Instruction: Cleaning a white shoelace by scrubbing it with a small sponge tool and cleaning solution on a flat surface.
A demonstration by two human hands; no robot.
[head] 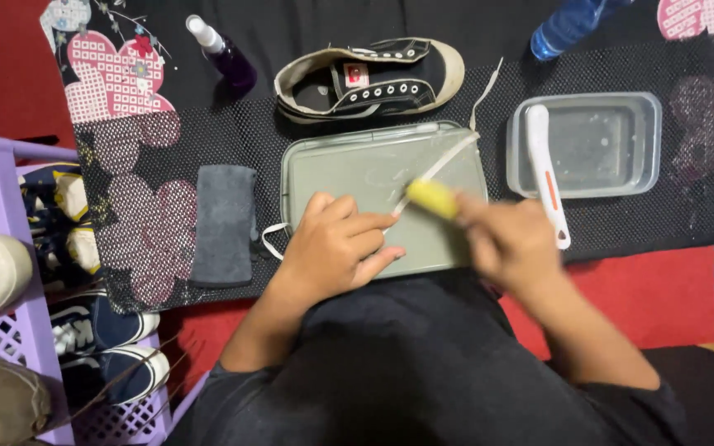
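A white shoelace (448, 158) lies across a shallow metal tray (324, 165) in the middle of the black mat. My left hand (336, 244) rests on the tray's near part, fingers pressing the lace down. My right hand (510, 239), blurred by motion, grips a small yellow brush (433, 198) whose head touches the lace just right of my left fingertips. A black-and-cream sneaker (369, 78) without its lace lies on its side behind the tray.
A clear plastic tub (613, 140) of water sits at the right with a white-and-orange brush (545, 173) across its rim. A grey cloth (225, 223), a purple spray bottle (223, 54), a blue bottle (568, 29). A purple basket (10, 330) of shoes stands at the left.
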